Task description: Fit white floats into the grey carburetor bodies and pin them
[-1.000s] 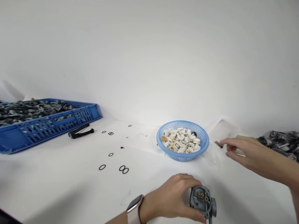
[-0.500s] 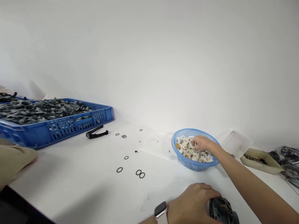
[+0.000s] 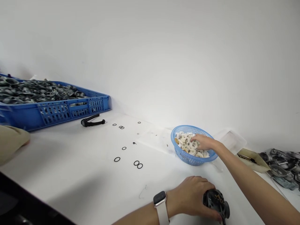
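My left hand (image 3: 191, 197), with a watch (image 3: 159, 200) on its wrist, is wrapped round a black machine part (image 3: 217, 201) with brass-coloured bits on its upper face. This part is low in the view, above the white table. My right hand (image 3: 202, 142) reaches into a round blue plastic basket (image 3: 194, 161). Its fingers are apart and touch white curved pieces (image 3: 186, 142) heaped inside; a few of these are yellowish. Nothing held shows between those fingers, though the tips are partly lost among the pieces.
Several black rings (image 3: 117, 159) lie on the table (image 3: 93, 175), with a black-strapped watch (image 3: 92, 121) behind them. A blue crate (image 3: 67, 112) full of dark parts stands left, near a person's beige sleeve (image 3: 12, 142). At right are a beige tray (image 3: 254, 162) and grey metal parts (image 3: 281, 167).
The view has shifted, so more of the left forearm and the black part shows. My right hand stays in the basket, its fingers now spread wider over the white pieces.
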{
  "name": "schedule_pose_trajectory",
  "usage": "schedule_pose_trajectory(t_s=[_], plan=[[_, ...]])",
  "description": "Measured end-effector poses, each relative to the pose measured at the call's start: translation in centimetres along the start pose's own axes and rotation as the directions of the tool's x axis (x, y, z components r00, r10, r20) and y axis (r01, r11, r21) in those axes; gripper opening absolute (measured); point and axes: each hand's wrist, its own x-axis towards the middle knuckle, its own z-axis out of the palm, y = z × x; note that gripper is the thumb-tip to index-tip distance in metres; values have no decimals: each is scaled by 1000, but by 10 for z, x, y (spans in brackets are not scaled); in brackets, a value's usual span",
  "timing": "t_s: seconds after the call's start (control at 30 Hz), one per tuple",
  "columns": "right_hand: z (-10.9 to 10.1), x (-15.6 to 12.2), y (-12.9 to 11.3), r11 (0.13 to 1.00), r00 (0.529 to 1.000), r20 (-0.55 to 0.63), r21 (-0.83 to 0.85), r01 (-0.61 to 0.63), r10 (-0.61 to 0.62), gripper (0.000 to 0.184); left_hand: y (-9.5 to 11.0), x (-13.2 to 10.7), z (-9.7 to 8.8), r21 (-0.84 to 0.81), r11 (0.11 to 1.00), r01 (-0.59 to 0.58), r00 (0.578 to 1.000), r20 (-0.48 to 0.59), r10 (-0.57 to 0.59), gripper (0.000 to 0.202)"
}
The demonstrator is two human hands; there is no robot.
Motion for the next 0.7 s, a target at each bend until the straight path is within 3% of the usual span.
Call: schedule_pose_trajectory(t_s=[0.07, 0.23, 0.4, 0.57, 0.7], plan=[[4, 0, -4, 998, 1000, 13, -56, 23, -22, 57, 0, 0, 1, 22, 1000, -6, 1000, 2, 6, 58], [15, 4, -17, 983, 999, -21, -179, 40, -45, 47, -1, 1, 3, 45, 998, -33, 999, -7, 33, 54], [-4, -5, -16, 983, 999, -30, -183, 5, -11, 36, 1, 1, 0, 28, 999, -39, 999, -15, 40, 56], [-38, -68, -15, 993, 999, 25, -113, -39, 42, 22, 3, -2, -3, -14, 1000, -19, 1000, -14, 18, 57], [-41, -143, -32, 998, 990, 144, 62, -18, 8, 9, 5, -4, -6, -15, 1000, 13, 1000, 10, -12, 56]])
